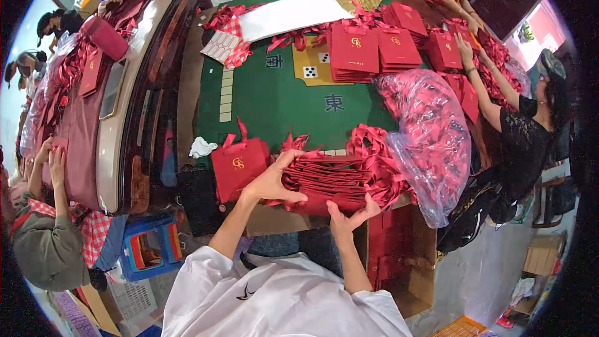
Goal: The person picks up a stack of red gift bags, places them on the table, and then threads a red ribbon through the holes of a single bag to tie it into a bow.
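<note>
A thick stack of flat red paper gift bags stands at the near edge of the green table, its many edges facing up. My left hand is closed round the left end, thumb on the near side and fingers over the far side. At the near right corner, my right hand grips the stack from below, with its thumb and fingers pressed against it. Bunched red ribbon handles spill out at the right end. A single red gift bag with a gold emblem lies left of my left hand.
A clear plastic sack of red ribbons slumps right of the stack. Beyond are piled finished bags, a white sheet and the green tabletop. A cardboard box stands below right. Co-workers sit at both sides.
</note>
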A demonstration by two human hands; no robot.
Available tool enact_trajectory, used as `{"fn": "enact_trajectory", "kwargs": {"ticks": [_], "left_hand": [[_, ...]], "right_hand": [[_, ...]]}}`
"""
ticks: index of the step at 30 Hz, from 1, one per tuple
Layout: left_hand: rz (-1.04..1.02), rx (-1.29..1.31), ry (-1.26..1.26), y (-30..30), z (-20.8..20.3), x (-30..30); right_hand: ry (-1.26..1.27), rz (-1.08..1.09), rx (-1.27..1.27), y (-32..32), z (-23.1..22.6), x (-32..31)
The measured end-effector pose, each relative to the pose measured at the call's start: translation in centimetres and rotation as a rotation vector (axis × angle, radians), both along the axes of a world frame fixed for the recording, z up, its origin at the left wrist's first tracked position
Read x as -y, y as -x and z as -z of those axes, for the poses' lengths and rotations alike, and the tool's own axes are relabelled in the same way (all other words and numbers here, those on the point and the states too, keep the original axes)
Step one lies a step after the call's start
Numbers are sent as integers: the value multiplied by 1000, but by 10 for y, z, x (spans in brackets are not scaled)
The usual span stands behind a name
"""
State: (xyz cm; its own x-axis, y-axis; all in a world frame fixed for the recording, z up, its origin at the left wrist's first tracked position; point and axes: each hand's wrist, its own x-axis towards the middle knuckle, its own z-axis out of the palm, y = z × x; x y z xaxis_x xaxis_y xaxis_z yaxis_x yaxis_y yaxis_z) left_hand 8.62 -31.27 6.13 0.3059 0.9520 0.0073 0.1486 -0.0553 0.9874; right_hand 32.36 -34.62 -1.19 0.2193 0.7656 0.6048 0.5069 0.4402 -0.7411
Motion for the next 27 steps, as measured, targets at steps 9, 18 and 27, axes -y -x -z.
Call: {"fn": "enact_trajectory", "kwargs": {"ticks": [9,18,27], "left_hand": [[-53,-82,-87,0,7,3],[-107,4,-52,-2,23,3],[-122,-22,-54,-1,27,3]], "right_hand": [[119,-44,-110,-3,4,-4],[-21,-183,-226,-1,10,1],[-82,-391,-192,-5,1,16]]}}
